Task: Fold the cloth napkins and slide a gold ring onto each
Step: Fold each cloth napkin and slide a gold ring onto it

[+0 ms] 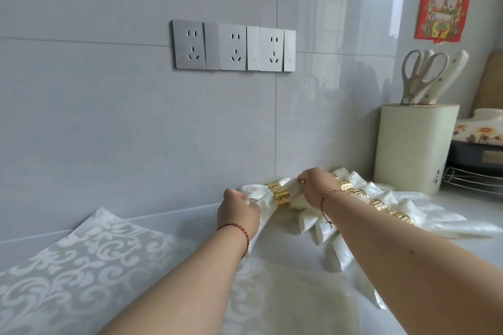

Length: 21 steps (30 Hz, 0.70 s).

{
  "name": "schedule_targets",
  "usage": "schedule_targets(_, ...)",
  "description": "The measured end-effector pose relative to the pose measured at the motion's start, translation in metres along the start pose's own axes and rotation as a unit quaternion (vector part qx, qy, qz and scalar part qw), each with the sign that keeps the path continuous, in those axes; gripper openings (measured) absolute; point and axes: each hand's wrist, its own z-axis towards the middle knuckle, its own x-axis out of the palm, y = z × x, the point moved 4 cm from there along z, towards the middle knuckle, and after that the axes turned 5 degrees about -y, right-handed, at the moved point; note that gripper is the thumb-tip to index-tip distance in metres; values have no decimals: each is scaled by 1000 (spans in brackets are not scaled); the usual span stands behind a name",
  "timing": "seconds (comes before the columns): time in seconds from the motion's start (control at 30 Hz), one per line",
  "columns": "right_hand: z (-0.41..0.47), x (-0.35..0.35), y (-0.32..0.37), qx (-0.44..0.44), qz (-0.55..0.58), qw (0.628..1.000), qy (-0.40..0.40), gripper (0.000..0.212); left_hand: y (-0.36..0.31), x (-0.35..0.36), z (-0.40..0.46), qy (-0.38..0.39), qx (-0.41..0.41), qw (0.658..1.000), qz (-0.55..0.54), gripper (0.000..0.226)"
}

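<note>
Head view. Both hands work at the far edge of a pale counter (285, 294), against the tiled wall. The left hand (237, 211) grips one end of a folded cream napkin (265, 207), fingers curled round the cloth. The right hand (313, 189) pinches the other end, just beside a gold ring (280, 194) that encircles the napkin's middle. To the right, a row of finished napkins (424, 215), each banded by gold rings (378, 204), lies fanned on the counter, partly hidden by the right forearm. A patterned unfolded napkin (68, 275) lies flat at lower left. A knife block (413, 144) holding scissors (419, 73) stands at right. Three wall sockets (234, 47) sit above.
</note>
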Motion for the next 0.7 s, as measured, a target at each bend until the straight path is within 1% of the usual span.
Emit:
schedule_targets(0.07, -1, 7, 1, -11, -32, 999, 8, 32, 4, 3, 0, 7, 3, 999, 33, 34)
schedule_targets(0.2, 2, 15, -3, -27, 4, 999, -17, 32, 5, 4, 6, -2, 14, 996, 92, 36)
schedule_targets(0.3, 8, 18, -4, -24, -5, 1000, -15, 33, 4, 7, 9, 2, 14, 995, 99, 39)
schedule_targets(0.43, 12, 22, -3, -3, -101, 994, 30, 38, 7, 10, 6, 32, 17, 996, 80, 41)
schedule_targets(0.5, 11, 20, -4, -22, -122, 992, 11, 32, 5, 7, 5, 51, 32, 994, 86, 38)
schedule_targets(0.57, 7, 16, -3, -47, -124, 991, -34, 27, 2, 2, 4, 67, 39, 992, 98, 37)
schedule_targets(0.7, -8, 4, 6, -91, -105, 985, -103, 24, -2, -18, -4, 62, 73, 987, 130, 32)
